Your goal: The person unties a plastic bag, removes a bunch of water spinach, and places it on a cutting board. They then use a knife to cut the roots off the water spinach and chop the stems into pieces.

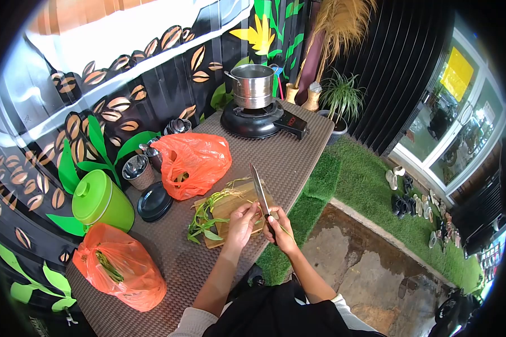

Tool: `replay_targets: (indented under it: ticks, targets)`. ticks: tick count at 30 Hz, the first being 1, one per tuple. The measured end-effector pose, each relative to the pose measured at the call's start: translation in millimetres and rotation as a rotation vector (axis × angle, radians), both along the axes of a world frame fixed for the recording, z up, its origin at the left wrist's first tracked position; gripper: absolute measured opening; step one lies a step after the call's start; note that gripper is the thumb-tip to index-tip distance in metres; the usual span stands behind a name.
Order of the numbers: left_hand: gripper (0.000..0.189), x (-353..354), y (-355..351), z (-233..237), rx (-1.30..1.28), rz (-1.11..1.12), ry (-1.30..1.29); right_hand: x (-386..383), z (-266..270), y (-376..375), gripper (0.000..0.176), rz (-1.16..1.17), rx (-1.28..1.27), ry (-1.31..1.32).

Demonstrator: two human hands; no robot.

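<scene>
My right hand is closed round the black handle of a kitchen knife, whose blade points up and away over the cutting board. A thin green stem seems to run along that hand. Close beside it, my left hand has its fingers pinched together near the knife; what they hold, if anything, is too small to make out. Under both hands lies a wooden cutting board. Leafy green stems are spread over its left side, with pale root ends toward the far edge.
Orange plastic bags stand on the brown woven-look table. Nearby are a green lidded bucket, black plates and metal cups. A steel pot sits on a black portable stove at the far end.
</scene>
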State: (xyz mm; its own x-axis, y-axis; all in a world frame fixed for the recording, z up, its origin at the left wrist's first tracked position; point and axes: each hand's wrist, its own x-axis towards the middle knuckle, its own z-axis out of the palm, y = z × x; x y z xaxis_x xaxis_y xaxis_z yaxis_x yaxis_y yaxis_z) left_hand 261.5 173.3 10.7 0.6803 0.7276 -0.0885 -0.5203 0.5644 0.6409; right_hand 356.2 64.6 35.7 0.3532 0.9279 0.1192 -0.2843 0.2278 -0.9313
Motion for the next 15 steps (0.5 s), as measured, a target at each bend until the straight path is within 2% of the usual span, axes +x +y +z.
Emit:
replay_targets:
  ticks: [4,15]
  targets:
    - [0.016,-0.8,1.3,6.8,-0.003,0.043,0.018,1.5,-1.8,-0.9,0.02,0.044,-0.019,0.0]
    - [0.014,2.9,-5.7,8.2,0.031,0.051,0.026,0.6,-5.7,1.2,0.023,0.005,0.033,-0.021]
